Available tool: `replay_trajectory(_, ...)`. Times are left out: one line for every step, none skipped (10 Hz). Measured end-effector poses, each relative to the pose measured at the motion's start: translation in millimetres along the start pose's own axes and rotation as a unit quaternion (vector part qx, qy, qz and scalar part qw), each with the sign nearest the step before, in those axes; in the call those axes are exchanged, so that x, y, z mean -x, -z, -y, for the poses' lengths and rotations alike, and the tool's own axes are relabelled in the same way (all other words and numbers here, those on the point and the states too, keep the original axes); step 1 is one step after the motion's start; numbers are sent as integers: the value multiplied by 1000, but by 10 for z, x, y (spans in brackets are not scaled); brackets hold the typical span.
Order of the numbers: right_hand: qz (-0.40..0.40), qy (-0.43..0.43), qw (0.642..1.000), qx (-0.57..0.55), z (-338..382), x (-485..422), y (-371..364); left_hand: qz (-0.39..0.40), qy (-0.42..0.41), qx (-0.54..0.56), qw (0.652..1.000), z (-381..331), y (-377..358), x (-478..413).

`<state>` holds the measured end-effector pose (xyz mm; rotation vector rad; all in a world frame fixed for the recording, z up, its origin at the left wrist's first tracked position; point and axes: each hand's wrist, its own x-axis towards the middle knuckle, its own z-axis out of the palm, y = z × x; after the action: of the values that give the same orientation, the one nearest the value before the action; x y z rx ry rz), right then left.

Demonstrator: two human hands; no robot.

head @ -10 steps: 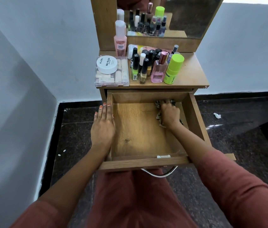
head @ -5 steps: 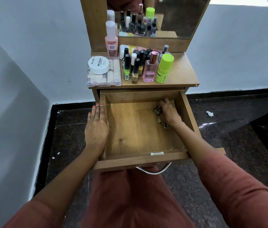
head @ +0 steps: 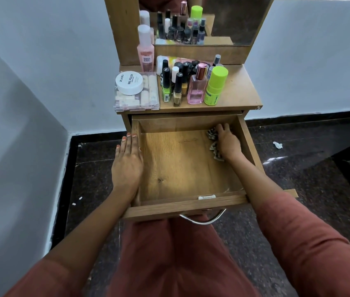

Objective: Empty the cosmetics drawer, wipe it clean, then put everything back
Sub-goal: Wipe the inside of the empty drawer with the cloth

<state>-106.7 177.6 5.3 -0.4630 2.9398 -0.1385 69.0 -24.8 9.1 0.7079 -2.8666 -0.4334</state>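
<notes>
The wooden drawer (head: 182,205) is pulled out, with only a patterned cloth (head: 212,144) inside it. My right hand (head: 228,143) presses the cloth into the drawer's far right corner, fingers spread toward the back wall. My left hand (head: 126,163) rests flat on the drawer's left side wall, fingers straight. On the dresser top (head: 238,91) stand the cosmetics: several nail polish bottles (head: 177,88), a pink perfume bottle (head: 196,88), a lime-green stick (head: 214,86), a tall pink bottle (head: 145,50), and a white jar (head: 129,82) on a clear nail-tip box (head: 136,101).
A mirror (head: 223,18) rises behind the cosmetics. Grey walls close in on the left and behind. The floor is dark stone, with a scrap of white paper (head: 277,144) to the right. A metal handle (head: 202,219) hangs under the drawer front, above my lap.
My right hand has slid the cloth further right and toward the back corner of the drawer. My left hand stays on the left wall.
</notes>
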Motion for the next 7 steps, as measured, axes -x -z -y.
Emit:
replay_trajectory(30, 5, 997, 64, -2, -17, 140, 3, 1, -1, 1000, 9, -4, -1)
replay_trajectory(76, 38, 988, 126, -58, 20, 215, 1, 1, 8, 1000, 14, -12, -11)
replay_trajectory(146, 48, 977, 147, -115, 173, 214, 1, 2, 11, 1000, 14, -18, -13)
replay_trajectory(222, 49, 961, 159, -129, 450, 211, -6, 0, 18, 1000, 12, -18, -3)
replay_trajectory(211, 58, 953, 207, -96, 726, 126, -9, -1, 20, 1000, 10, -18, 0)
replay_trajectory(177, 40, 970, 159, -39, 764, 120, -9, 0, 24, 1000, 5, -14, 4)
replay_trajectory(171, 16, 982, 76, -37, 603, 175, -8, -1, 17, 1000, -1, -14, 5)
